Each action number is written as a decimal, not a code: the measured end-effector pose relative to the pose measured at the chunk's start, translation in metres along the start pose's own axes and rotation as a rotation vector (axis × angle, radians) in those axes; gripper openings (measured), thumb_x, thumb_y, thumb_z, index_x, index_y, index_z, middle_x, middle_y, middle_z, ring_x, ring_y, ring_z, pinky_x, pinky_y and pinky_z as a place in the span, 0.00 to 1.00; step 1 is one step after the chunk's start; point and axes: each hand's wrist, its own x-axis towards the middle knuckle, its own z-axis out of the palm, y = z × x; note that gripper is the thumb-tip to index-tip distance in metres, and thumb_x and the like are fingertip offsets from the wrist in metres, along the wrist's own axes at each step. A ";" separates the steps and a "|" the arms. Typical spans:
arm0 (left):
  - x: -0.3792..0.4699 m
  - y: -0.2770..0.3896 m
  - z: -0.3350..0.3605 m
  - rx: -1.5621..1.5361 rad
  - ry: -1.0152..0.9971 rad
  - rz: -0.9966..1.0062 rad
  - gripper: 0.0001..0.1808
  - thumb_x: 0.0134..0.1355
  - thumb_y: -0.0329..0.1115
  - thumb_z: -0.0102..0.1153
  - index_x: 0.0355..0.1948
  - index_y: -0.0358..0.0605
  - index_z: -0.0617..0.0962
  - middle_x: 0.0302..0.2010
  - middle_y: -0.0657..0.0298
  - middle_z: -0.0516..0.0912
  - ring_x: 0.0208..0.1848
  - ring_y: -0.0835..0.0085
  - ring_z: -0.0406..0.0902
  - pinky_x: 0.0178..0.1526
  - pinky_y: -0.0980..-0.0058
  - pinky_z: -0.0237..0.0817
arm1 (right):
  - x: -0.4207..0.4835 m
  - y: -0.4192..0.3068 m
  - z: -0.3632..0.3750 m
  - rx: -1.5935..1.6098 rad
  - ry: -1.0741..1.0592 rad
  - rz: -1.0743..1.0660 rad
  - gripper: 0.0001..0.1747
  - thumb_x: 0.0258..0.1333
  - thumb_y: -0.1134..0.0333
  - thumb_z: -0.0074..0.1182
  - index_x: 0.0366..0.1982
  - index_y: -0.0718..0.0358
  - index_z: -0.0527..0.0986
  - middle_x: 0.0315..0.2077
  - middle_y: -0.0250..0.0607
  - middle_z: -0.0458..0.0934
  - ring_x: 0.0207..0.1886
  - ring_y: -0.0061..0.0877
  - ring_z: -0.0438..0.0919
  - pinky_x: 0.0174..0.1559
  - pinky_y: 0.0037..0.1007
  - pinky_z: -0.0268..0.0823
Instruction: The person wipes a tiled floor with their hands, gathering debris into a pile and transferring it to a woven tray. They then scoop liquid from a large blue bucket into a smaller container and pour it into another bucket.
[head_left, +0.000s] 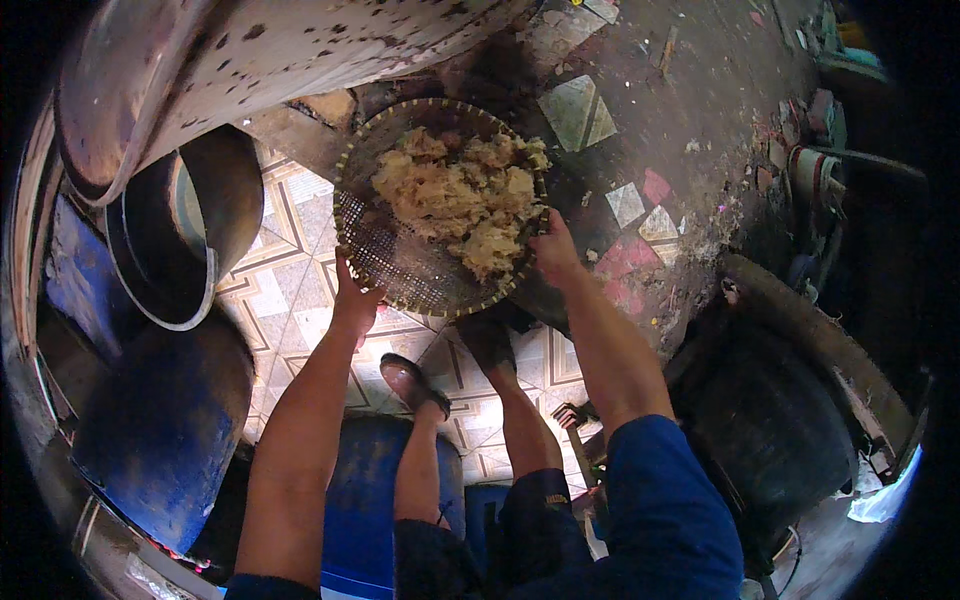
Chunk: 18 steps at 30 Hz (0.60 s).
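Note:
A round woven basket tray (375, 240) with an open mesh is held out in front of me by both hands. Clumps of pale yellowish fibrous material (442, 187) lie in it, mostly towards its far and right parts. My left hand (355, 304) grips the near left rim, and my right hand (553, 251) has the right rim. Some fingers of each hand are hidden by the rim. Bare mesh shows at the tray's near left.
A large spotted pale drum (300, 56) looms at the upper left above a dark open vessel (165, 225). Blue barrels (161, 435) stand at left and behind my legs. Patterned tiles (292, 300) meet a dirty floor (697, 97) with broken tile pieces. A dark container (772, 420) is at right.

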 end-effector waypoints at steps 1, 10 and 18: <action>0.003 -0.003 0.001 0.040 0.006 0.047 0.59 0.61 0.21 0.59 0.77 0.65 0.33 0.59 0.50 0.77 0.50 0.64 0.79 0.40 0.68 0.75 | -0.004 0.001 0.000 -0.027 0.014 -0.090 0.34 0.52 0.84 0.47 0.63 0.56 0.64 0.51 0.38 0.75 0.50 0.29 0.74 0.50 0.33 0.70; -0.028 -0.034 0.035 -0.006 -0.016 -0.022 0.60 0.54 0.13 0.58 0.77 0.63 0.37 0.55 0.55 0.77 0.44 0.68 0.79 0.35 0.75 0.71 | -0.066 0.041 -0.038 -0.060 0.113 -0.281 0.40 0.52 0.87 0.45 0.69 0.58 0.60 0.51 0.38 0.76 0.50 0.25 0.75 0.48 0.26 0.70; -0.087 -0.033 0.095 -0.069 -0.170 -0.007 0.59 0.54 0.12 0.57 0.77 0.55 0.38 0.64 0.50 0.69 0.55 0.65 0.79 0.51 0.70 0.75 | -0.118 0.100 -0.132 0.157 0.280 -0.197 0.47 0.54 0.88 0.45 0.74 0.52 0.52 0.52 0.36 0.74 0.38 0.20 0.73 0.32 0.24 0.67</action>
